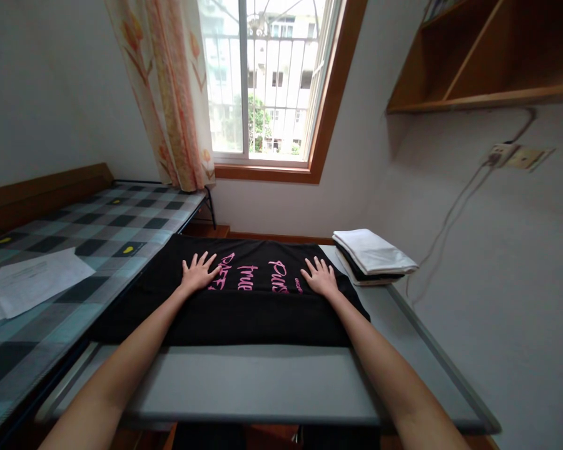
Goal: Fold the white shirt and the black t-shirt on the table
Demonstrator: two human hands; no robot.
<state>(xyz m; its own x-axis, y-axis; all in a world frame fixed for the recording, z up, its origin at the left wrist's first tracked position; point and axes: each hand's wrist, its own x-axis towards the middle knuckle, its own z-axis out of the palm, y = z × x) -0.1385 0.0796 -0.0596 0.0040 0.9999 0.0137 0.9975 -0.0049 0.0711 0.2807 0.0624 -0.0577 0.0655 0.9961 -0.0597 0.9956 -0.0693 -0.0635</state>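
A black garment (263, 319) with pink lettering lies across the grey table (263, 381), its near part folded over so that the fold partly covers the letters. My left hand (199, 273) rests flat on the cloth, fingers spread, at the left end of the lettering. On the right side of the print, my right hand (319, 277) also lies flat with its fingers apart. Neither hand grips anything. The garment's left end reaches the edge of the bed.
A stack of folded white and black cloths (373, 253) sits at the table's back right. Left of the table is a bed (107, 215) with a checked cover and papers (42, 281). A cable (445, 222) hangs along the right wall, below a wooden shelf (488, 100).
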